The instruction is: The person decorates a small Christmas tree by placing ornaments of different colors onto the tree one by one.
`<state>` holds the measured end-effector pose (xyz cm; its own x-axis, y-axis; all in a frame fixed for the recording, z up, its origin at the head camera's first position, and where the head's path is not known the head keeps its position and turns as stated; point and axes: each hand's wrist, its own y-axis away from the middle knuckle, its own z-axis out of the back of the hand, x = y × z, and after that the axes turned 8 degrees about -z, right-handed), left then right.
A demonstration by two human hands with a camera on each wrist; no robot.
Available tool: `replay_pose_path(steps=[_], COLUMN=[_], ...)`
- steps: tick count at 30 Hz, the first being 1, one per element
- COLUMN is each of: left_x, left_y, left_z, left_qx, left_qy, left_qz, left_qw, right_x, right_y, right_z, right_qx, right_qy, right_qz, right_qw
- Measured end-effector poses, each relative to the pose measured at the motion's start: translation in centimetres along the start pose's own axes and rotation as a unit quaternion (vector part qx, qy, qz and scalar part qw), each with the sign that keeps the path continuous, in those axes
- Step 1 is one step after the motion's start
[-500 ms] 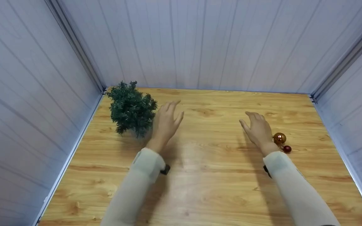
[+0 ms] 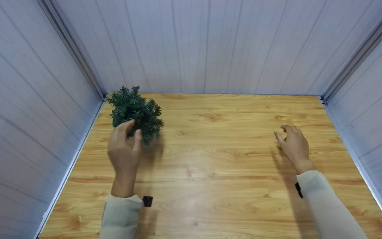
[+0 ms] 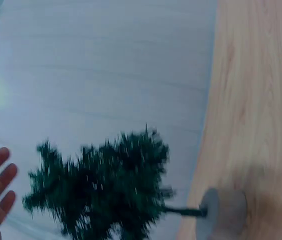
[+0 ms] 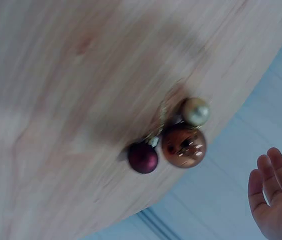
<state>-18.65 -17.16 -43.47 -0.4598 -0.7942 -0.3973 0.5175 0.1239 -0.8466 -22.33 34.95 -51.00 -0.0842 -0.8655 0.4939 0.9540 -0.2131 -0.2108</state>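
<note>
A small artificial Christmas tree (image 2: 136,108) stands at the back left. In the left wrist view its green branches (image 3: 101,187), thin trunk and round grey base (image 3: 223,214) show. My left hand (image 2: 123,151) is in front of the tree, holding nothing, and overlaps its lower branches in the head view. Over on the right, my right hand (image 2: 295,146) hovers above the table with loosely bent fingers. The right wrist view shows three baubles lying together below it: a shiny copper one (image 4: 183,146), a dark red one (image 4: 143,158) and a pale gold one (image 4: 196,111). The hand hides them in the head view.
The wood-grain tabletop (image 2: 211,159) is enclosed by white panel walls (image 2: 204,46) at the back and both sides. Metal strips run up the two back corners.
My left hand has moved left and toward me, from the tree's right side to its front. My right hand has shifted right, over the baubles.
</note>
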Motion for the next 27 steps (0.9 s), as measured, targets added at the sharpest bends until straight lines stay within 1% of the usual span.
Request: replay_pose_path(steps=[2, 3, 4, 6, 8, 11, 14, 16, 18, 23, 25, 27], left_x=[1.2, 1.7, 2.2, 3.2, 4.0, 5.2, 6.3, 6.9, 7.3, 7.8, 7.9, 8.1], left_y=[0.4, 0.5, 0.6, 1.0, 1.4, 2.0, 2.5, 2.8, 3.0, 2.9, 2.9, 2.8], left_z=[0.8, 1.2, 1.6, 2.0, 2.3, 2.2, 1.6, 1.1, 0.5, -0.1, -0.3, -0.6], left_qx=[-0.058, -0.081, -0.098, -0.113, -0.101, -0.063, -0.025, -0.006, 0.011, 0.042, 0.051, 0.057], left_qy=[0.002, 0.005, 0.012, 0.028, 0.047, 0.075, 0.105, 0.121, 0.132, 0.149, 0.156, 0.162], left_qz=[0.018, 0.030, 0.047, 0.084, 0.120, 0.168, 0.212, 0.234, 0.247, 0.265, 0.269, 0.265], left_qw=[0.9981, 0.9963, 0.9940, 0.9897, 0.9866, 0.9809, 0.9712, 0.9646, 0.9599, 0.9517, 0.9492, 0.9487], right_x=[-0.8, -1.2, -1.6, -2.5, -3.5, -4.8, -6.1, -6.7, -7.4, -8.0, -8.3, -8.5], right_y=[0.2, 0.3, 0.4, 0.7, 1.2, 1.9, 2.4, 2.7, 3.0, 3.4, 3.5, 3.6], right_z=[0.3, 0.4, 0.6, 0.9, 1.2, 1.7, 1.9, 1.9, 1.8, 1.3, 1.1, 0.9], right_qx=[-0.006, -0.009, -0.012, -0.017, -0.016, -0.019, -0.015, -0.008, 0.000, 0.018, 0.026, 0.030], right_qy=[-0.003, -0.005, -0.007, -0.007, -0.005, 0.000, 0.002, 0.006, 0.013, 0.023, 0.024, 0.024], right_qz=[-0.010, -0.014, -0.019, -0.030, -0.045, -0.063, -0.070, -0.072, -0.075, -0.077, -0.079, -0.081], right_qw=[1.000, 1.000, 1.000, 0.999, 0.999, 0.998, 0.997, 0.997, 0.997, 0.997, 0.996, 0.996])
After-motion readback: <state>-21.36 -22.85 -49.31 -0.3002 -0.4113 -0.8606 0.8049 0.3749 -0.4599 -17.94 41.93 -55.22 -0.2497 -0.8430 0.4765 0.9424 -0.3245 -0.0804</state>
